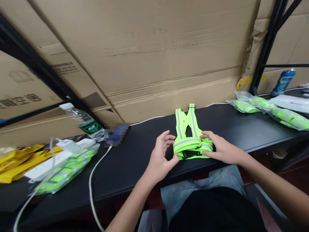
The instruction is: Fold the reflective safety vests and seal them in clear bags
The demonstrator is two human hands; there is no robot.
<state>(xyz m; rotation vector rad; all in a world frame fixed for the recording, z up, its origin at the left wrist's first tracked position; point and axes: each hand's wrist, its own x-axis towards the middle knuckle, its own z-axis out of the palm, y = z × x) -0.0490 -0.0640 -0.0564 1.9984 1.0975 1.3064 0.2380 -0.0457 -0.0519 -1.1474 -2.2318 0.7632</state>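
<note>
A neon-yellow reflective vest (187, 143) with grey stripes lies on the black table in front of me. Its two shoulder straps point to the back, and its waist band is folded in at the front. My left hand (161, 154) is beside the vest's left edge, fingers curved and apart, the thumb tip at the fabric. On the opposite side my right hand (219, 149) has its fingers and thumb over the folded right edge, with fabric between them.
Bagged neon vests lie at left (70, 167) and right (277, 111). A water bottle (83, 122), a phone with a cable (118, 134), a white power strip (48, 164) and yellow packaging (21, 162) are at left. A blue bottle (283, 82) stands back right. Cardboard (169, 58) lines the back.
</note>
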